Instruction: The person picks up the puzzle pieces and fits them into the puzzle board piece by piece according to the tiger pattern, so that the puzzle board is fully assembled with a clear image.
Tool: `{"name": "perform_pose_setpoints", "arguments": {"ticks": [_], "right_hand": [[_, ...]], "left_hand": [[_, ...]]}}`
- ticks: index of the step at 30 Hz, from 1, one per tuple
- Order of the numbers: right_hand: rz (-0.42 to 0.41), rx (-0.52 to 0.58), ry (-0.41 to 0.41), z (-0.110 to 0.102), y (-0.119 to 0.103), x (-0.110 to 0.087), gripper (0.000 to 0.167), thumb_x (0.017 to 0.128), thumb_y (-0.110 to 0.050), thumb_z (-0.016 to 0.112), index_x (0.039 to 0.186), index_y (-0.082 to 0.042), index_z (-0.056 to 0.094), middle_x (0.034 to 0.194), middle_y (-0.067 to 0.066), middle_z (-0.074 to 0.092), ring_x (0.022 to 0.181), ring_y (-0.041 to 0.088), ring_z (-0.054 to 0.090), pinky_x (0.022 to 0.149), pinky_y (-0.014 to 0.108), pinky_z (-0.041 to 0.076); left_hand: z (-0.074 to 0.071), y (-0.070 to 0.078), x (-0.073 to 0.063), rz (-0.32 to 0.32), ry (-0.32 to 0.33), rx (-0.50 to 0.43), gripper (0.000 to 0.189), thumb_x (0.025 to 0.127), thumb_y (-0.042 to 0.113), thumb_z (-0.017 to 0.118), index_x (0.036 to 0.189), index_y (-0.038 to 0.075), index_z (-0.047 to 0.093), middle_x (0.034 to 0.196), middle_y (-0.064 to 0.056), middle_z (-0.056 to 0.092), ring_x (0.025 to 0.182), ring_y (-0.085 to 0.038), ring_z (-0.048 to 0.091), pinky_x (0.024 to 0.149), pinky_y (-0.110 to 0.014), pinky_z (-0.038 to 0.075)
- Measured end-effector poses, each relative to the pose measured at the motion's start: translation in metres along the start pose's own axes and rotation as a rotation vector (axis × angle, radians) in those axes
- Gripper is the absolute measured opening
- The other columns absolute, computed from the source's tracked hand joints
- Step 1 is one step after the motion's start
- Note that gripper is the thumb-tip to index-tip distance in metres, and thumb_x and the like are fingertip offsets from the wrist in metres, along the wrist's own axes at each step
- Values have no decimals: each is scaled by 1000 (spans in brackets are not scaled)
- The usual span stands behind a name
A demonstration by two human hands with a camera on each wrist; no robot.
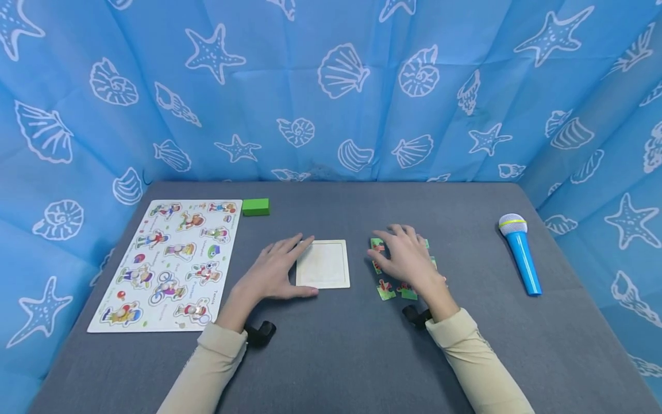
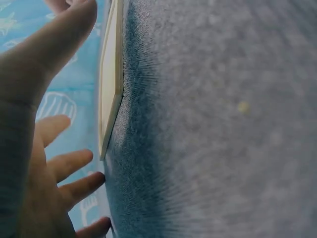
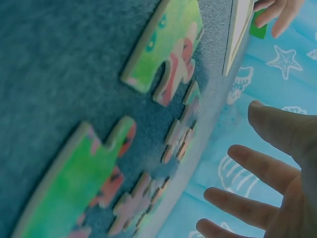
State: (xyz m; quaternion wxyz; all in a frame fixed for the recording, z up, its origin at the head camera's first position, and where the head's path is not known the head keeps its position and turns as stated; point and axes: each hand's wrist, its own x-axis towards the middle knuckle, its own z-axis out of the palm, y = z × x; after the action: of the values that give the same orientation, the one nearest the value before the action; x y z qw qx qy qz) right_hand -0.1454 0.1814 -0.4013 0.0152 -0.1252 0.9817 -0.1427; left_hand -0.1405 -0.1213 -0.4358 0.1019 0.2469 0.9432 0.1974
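Note:
A shallow square wooden puzzle frame [image 1: 323,264] lies on the grey table, its inside bare. Spread around its left side is my left hand [image 1: 277,270], thumb near the lower edge and fingers by the upper left corner. In the left wrist view the frame [image 2: 110,84] shows edge-on beside the thumb. My right hand [image 1: 408,256] hovers with parted fingers above several loose jigsaw pieces [image 1: 385,289], green and red, and covers some of them. The right wrist view shows thick puzzle pieces [image 3: 166,49] flat on the cloth, apart from the fingers [image 3: 262,168].
A white board [image 1: 170,264] with cartoon figures lies at the left, with a green block [image 1: 256,207] at its upper right corner. A blue toy microphone [image 1: 521,253] lies at the right. Behind the table [image 1: 331,362] hangs a blue shell-patterned curtain [image 1: 289,80].

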Motion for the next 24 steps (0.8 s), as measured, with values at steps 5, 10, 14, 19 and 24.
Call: {"name": "perform_pose_setpoints", "arguments": {"ticks": [5,10,14,19,24], "right_hand": [[17,-22,-36,3,0,5,52,97,-39,68,142,-12,62,148,25,53,137,51,45,103,72,40],[3,-15,-82,5,4,11,53,97,-36,69,142,-9,61,143,25,56,131,48,52,101,67,46],[-35,23,-138,5,7,14,54,98,-31,69,143,-3,59,139,26,58,124,46,56,100,59,48],[-45,29,-174,6,9,17,52,98,-27,70,142,-1,59,138,25,58,123,44,56,101,57,48],[-58,2,-158,6,10,20,47,96,-22,72,136,0,64,127,22,64,112,40,62,92,52,53]], "left_hand": [[0,0,4,-1,-32,-6,121,72,71,79,164,16,24,169,-16,27,154,-42,29,121,-64,28],[-10,4,7,-33,-69,19,122,69,68,84,163,13,28,164,-16,32,150,-39,34,116,-60,38],[-18,7,10,-82,-122,54,121,68,65,87,161,11,32,163,-15,34,148,-39,36,112,-60,42],[-23,10,15,-119,-163,129,113,71,63,86,158,8,39,161,-14,39,148,-37,38,110,-60,44],[-25,10,18,-127,-175,157,110,71,63,86,156,8,42,160,-12,43,146,-35,41,109,-59,45]]}}
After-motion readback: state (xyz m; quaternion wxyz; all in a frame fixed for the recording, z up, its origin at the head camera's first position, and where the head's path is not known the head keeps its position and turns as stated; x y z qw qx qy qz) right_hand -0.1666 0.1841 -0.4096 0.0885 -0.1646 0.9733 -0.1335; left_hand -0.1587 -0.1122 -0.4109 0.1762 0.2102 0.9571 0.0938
